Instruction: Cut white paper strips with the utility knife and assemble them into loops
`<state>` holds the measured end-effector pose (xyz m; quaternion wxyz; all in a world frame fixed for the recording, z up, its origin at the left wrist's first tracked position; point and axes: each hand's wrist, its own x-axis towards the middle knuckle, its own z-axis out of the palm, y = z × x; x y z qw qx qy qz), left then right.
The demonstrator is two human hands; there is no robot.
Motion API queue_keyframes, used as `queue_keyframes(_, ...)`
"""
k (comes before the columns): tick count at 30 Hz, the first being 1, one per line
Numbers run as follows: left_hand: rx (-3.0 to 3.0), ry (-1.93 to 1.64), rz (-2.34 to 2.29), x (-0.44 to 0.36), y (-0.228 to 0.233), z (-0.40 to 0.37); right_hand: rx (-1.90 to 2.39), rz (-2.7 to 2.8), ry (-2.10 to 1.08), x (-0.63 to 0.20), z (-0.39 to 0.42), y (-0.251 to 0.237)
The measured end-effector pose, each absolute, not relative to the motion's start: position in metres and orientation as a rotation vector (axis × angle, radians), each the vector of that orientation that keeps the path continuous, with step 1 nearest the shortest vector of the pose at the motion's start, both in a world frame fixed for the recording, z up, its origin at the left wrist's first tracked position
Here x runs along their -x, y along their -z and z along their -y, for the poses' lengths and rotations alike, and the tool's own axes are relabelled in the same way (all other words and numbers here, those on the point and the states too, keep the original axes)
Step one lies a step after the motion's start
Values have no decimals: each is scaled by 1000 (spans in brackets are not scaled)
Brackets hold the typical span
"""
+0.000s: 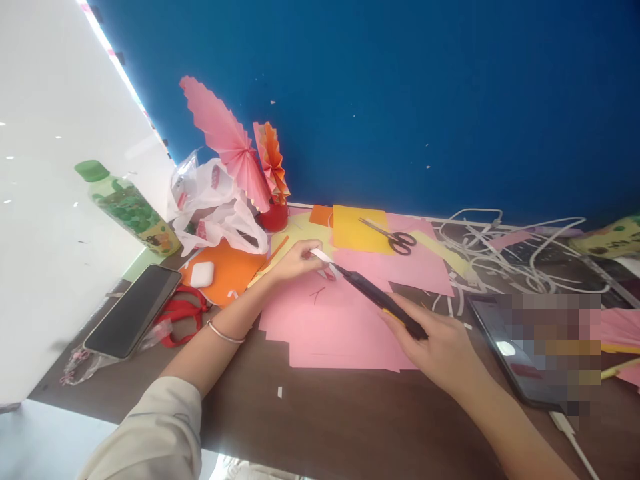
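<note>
My right hand [440, 347] is wrapped around a black cutter [380, 300], and my left hand [295, 261] pinches a white strip [320, 255] on the pink paper [330, 320] mid-desk, near the back edge.

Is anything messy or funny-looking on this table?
Yes. White cables lie in a tangled heap at the back right, and small white paper scraps are scattered over the brown table. Nothing looks spilled or broken.
</note>
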<state>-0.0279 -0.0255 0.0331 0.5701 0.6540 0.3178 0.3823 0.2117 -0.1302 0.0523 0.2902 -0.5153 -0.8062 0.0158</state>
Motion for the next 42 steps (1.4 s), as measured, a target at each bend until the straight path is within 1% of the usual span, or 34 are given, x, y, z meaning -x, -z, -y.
queue_keyframes(4, -1514, -891, -739, 29, -31, 24, 1381, 2148, -82, -210, 131, -53)
queue_keyframes(14, -1476, -898, -684, 29, -26, 21, 1327, 2166, -43, -209, 133, -53)
queue_keyframes(23, -1482, -893, -703, 31, -25, 20, 1354, 2131, -87, -209, 134, -49)
queue_keyframes(35, -1343, -883, -642, 32, -23, 19, 1353, 2146, -72, -212, 135, -44)
queue_keyframes(39, -1265, -889, -619, 31, -16, 15, 1385, 2160, -80, -212, 136, -48)
queue_keyframes(42, -1251, -963, -661, 28, -10, 13, 1388, 2181, -99, -211, 136, -55)
